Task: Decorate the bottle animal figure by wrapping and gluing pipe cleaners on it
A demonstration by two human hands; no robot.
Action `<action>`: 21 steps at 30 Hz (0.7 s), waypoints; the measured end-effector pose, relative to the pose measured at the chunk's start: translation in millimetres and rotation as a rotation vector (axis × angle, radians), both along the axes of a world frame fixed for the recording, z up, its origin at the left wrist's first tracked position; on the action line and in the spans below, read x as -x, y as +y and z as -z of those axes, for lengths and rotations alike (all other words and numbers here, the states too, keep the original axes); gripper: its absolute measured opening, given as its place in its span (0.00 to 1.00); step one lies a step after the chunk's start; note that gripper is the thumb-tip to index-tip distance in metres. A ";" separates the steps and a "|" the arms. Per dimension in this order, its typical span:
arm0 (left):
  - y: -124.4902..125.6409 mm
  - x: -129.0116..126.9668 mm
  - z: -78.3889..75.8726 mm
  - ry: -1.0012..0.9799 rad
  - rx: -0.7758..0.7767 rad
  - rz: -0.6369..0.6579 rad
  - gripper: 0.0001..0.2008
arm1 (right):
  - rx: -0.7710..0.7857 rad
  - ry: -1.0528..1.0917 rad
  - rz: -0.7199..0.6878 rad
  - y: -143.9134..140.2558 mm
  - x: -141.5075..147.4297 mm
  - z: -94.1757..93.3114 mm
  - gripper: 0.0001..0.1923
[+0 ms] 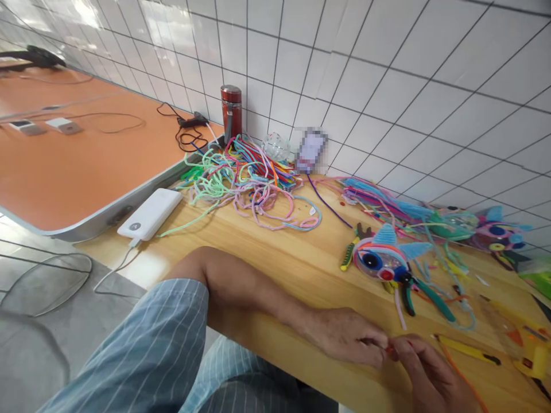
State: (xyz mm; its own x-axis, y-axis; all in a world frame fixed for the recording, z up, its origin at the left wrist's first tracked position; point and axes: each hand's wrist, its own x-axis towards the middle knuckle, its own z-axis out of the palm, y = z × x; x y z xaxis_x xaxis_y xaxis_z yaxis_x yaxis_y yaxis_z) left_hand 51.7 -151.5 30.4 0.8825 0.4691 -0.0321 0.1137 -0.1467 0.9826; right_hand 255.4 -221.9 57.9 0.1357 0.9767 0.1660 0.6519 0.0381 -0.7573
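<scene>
My left hand [350, 338] reaches across the table's front edge, its fingers pinched together. Its fingertips meet those of my right hand [428, 367], also closed in a pinch. Between them shows a short bit of orange-red pipe cleaner [391, 350], mostly covered by the fingers. An orange strand [462, 376] runs behind my right hand; whether it joins that bit is hidden. Just beyond the hands sits a fish-like craft [383, 255] with blue pipe-cleaner fins, button eyes and a red mouth. Green-handled pliers [434, 299] lie against it, and yellow-green-handled pliers [348, 255] are behind.
A yellow craft knife [467, 349] lies right of my hands. Tangled pipe cleaners [258, 198] fill the back left, near a red flask [231, 115] and a phone [310, 150]. A white power bank [150, 213] is at left. Another craft [497, 232] stands far right.
</scene>
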 end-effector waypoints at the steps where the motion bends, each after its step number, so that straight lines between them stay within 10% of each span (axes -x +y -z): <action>1: -0.5 1.9 -0.2 -0.004 0.026 -0.004 0.12 | -0.001 0.033 0.047 0.1 6.3 0.2 0.20; 13: 3.8 7.7 -15.3 -0.218 0.050 -0.052 0.19 | -0.103 0.677 0.072 35.1 19.2 4.5 0.20; 21: 2.0 3.7 -2.2 -0.151 0.254 -0.133 0.18 | -0.169 0.594 0.125 27.7 3.5 13.1 0.17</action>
